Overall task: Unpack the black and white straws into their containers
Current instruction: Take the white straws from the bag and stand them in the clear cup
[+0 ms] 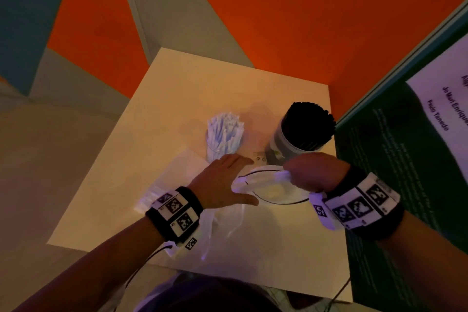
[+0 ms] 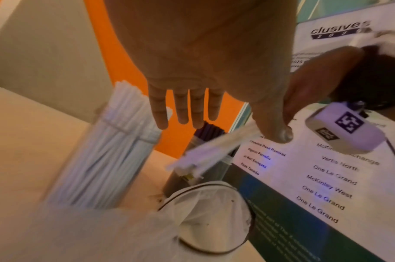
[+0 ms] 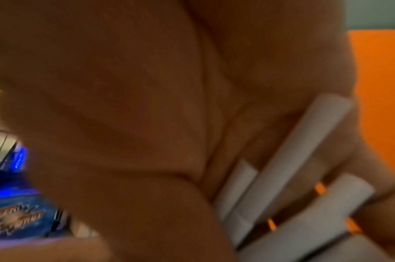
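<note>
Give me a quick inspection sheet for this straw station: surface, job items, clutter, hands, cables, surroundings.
Surface: pale square table.
Job's things: white straws upright in clear cup; black straws fill grey container; few loose white straws in hand.
Clutter: clear plastic packaging.
Grippers: left hand open, flat over packaging; right hand grips loose white straws.
Cables: black wire from left wristband.
Surroundings: orange and grey floor; printed poster at right.

Event or office venue, orange wall (image 1: 304, 20), printed names banner (image 1: 435, 109) (company listings), small table (image 1: 177, 99)
</note>
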The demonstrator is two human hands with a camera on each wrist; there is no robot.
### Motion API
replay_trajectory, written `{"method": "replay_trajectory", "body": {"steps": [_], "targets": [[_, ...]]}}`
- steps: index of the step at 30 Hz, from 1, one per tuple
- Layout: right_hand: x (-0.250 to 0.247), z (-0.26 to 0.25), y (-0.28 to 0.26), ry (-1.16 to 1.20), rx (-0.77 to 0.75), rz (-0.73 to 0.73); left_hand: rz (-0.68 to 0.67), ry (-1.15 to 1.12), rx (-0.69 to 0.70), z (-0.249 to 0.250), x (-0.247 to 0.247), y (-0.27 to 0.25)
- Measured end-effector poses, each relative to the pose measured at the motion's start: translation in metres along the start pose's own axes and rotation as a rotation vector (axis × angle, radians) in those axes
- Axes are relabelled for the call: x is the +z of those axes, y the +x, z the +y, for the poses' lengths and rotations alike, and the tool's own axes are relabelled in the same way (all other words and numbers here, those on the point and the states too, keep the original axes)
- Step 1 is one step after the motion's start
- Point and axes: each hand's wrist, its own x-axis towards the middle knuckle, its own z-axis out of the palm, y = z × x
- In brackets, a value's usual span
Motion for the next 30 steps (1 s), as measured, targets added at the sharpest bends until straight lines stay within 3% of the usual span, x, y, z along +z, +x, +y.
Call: {"method": "replay_trajectory", "body": {"steps": [4, 7, 10, 12, 16, 20, 24, 27, 30], "targets": [[-0.019, -0.016, 0.012, 0.13, -0.085, 0.097, -0.015, -0.003, -0.052, 0.006, -0.004, 0.016], [-0.023, -0.015, 0.027, 0.437, -0.073, 0.184, 0.027, 0.013, -0.147, -0.016, -0.01, 0.012], [-0.024, -0.009, 0.039, 0.988, -0.025, 0.545, 0.059, -0.045, -0.208, -0.04, -0.019, 0.002], [-0.017, -0.021, 0.052, 1.222, -0.034, 0.71, 0.079, -0.083, -0.197, -0.046, -0.021, 0.001], [-0.005, -0.056, 0.077, 1.443, -0.113, 0.718, 0.094, -0.131, -0.185, -0.048, -0.018, 0.01], [-0.006, -0.056, 0.085, 1.935, -0.153, 0.783, 0.18, -0.266, -0.284, -0.052, -0.022, 0.017], [-0.009, -0.061, 0.09, 1.864, -0.325, 0.741, 0.187, -0.376, -0.208, -0.039, -0.021, 0.028], [-0.026, -0.041, 0.094, 1.87, -0.294, 0.816, 0.194, -0.383, -0.217, -0.044, -0.024, 0.031], [-0.046, -0.017, 0.096, 1.853, -0.256, 0.864, 0.307, -0.386, -0.24, -0.057, -0.028, 0.026]]}}
